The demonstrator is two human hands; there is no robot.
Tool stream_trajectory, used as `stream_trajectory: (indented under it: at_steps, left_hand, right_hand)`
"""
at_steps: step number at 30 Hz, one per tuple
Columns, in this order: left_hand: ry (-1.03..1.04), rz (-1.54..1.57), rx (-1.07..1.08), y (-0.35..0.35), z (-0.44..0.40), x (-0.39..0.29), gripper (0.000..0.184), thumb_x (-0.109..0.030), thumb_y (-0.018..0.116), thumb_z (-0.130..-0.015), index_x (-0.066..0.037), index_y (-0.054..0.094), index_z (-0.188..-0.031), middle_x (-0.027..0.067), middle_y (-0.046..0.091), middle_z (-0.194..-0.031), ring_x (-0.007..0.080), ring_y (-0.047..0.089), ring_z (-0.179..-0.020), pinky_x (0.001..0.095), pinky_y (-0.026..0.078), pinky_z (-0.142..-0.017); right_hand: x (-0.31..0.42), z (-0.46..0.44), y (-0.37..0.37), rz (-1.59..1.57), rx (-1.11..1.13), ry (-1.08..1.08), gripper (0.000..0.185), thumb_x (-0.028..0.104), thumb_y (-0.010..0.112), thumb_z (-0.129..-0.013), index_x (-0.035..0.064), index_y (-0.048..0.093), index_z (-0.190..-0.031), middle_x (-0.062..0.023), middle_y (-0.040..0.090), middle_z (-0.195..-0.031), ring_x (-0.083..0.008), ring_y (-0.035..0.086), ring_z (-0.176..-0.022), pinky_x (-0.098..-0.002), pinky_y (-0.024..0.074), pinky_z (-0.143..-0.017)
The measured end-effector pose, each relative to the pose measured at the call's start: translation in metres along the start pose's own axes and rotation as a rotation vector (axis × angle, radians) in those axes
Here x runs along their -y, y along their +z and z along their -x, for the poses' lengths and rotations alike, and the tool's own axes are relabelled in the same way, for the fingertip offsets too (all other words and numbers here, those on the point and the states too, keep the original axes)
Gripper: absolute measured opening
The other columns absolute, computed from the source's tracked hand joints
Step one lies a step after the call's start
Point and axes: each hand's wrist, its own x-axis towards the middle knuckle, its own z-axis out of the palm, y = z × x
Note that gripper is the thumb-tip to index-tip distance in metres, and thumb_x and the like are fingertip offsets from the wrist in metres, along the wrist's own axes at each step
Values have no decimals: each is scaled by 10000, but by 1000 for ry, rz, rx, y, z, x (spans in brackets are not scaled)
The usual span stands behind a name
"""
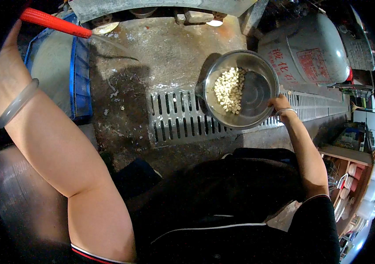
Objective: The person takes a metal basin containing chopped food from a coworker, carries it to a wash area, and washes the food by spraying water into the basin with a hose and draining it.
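My right hand (279, 103) grips the near right rim of a round stainless steel basin (258, 99). The basin is tilted over the floor grate, and a heap of small cream-coloured pieces (229, 90), too small to name surely, lies on its left side. At the upper left my raised left hand (13, 37), cut off by the view's edge, is at the end of a red hose (57, 23). Its fingers are mostly hidden, but the hose appears held in it. A thin clear stream (115, 44) leaves the hose's tip, apart from the basin.
A slotted metal drain grate (170, 116) runs across the wet floor (170, 48). Left stands a blue-rimmed crate (73, 79). A grey gas cylinder (304, 48) lies beyond the basin on the right. A shelf (350, 176) with stacked dishes is at the right edge.
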Motion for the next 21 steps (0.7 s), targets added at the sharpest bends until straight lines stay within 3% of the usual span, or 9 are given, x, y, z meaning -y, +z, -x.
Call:
stream_trajectory:
  at_steps: [3, 6, 9, 12, 15, 18, 21]
  left_hand:
    - [-16, -5, 6, -1, 1, -1, 182, -239, 378, -823, -146, 328, -675, -34, 179, -468, 92, 144, -356, 222, 135, -303]
    - [-22, -3, 7, 1, 4, -2, 188, -238, 377, -824, -146, 329, -667, -35, 183, -467, 89, 141, -353, 222, 134, -300]
    - [-14, -19, -16, 3, 3, -2, 192, -236, 373, -824, -145, 330, -661, -35, 185, -466, 87, 139, -351, 222, 132, -297]
    - [-1, -18, -19, 2, 2, -1, 193, -235, 368, -825, -143, 330, -659, -34, 185, -465, 87, 140, -350, 223, 132, -296]
    - [0, -11, 1, 0, 1, 0, 193, -235, 364, -827, -142, 329, -660, -33, 185, -466, 88, 141, -349, 223, 132, -295]
    - [-4, 0, 25, 0, 2, -1, 193, -234, 362, -827, -143, 327, -662, -34, 183, -466, 90, 139, -349, 223, 133, -295]
    - [-10, -19, 26, -1, 2, -2, 190, -233, 366, -825, -143, 323, -663, -33, 180, -466, 93, 139, -351, 224, 136, -299]
  right_hand:
    - [-12, -11, 0, 40, -22, -108, 275, 32, 489, -632, -38, 477, -897, -136, 534, -658, -243, 543, -471, -338, 472, -388]
    - [-13, -15, -4, 132, 2, -53, 417, 58, 526, -643, 1, 466, -1052, -137, 590, -865, -245, 583, -739, -325, 463, -645]
    - [4, 1, -4, 133, 10, -12, 413, 45, 516, -640, 13, 478, -1050, -134, 589, -883, -238, 576, -763, -324, 453, -671]
    - [4, 7, 0, 67, -14, -144, 293, 33, 491, -630, -26, 461, -915, -125, 528, -653, -226, 539, -469, -324, 455, -370]
    - [2, 5, 0, 58, -12, -178, 292, 30, 489, -631, -24, 461, -917, -123, 527, -652, -228, 536, -467, -325, 454, -372]
    - [7, 6, -1, 68, -1, -43, 412, 35, 512, -646, 18, 479, -1056, -125, 588, -918, -229, 574, -769, -319, 455, -685]
    - [-12, -10, -1, 85, -23, -186, 316, 32, 487, -636, -20, 464, -947, -111, 529, -657, -215, 537, -490, -324, 455, -384]
